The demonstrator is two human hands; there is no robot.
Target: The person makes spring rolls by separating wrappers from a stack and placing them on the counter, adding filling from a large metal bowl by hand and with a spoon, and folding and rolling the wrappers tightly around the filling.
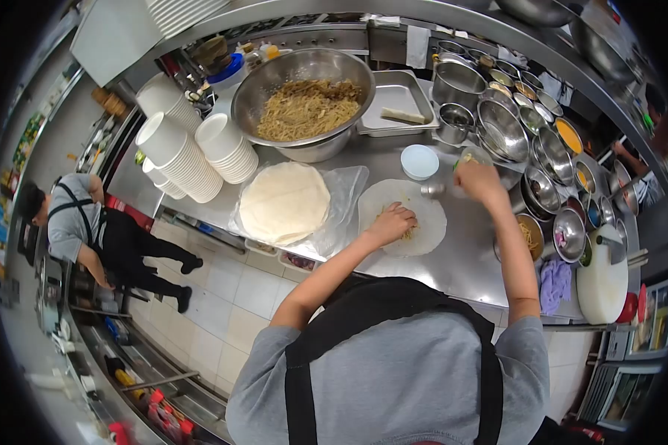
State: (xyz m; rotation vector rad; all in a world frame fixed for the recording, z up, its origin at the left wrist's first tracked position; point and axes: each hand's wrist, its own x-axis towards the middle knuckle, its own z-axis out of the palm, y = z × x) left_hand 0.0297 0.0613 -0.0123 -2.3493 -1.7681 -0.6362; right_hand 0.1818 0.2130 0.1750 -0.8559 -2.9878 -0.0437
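A pale round wrapper [430, 222] lies flat on the steel counter with a small heap of shredded noodle filling [408, 233] on it. My left hand [395, 224] is over that heap, fingers curled down and gathered on the filling. To the right, my right hand [476, 179] is closed at a small greenish, see-through container [473, 155]; what its fingers grip is not clear. Between the hands sits a small shiny metal piece [433, 190] at the wrapper's edge. A white bowl [420, 162] stands just behind the wrapper. Left of it, a stack of round wrappers [285, 204] rests on plastic film [341, 215].
A large steel bowl of noodle filling [241, 111] stands behind the stack. Beside it, a metal tray [393, 89] holds one white roll [404, 116]. Stacked white tubs [178, 159] are at left, several steel bowls [568, 233] at right. Another person [89, 215] stands at far left.
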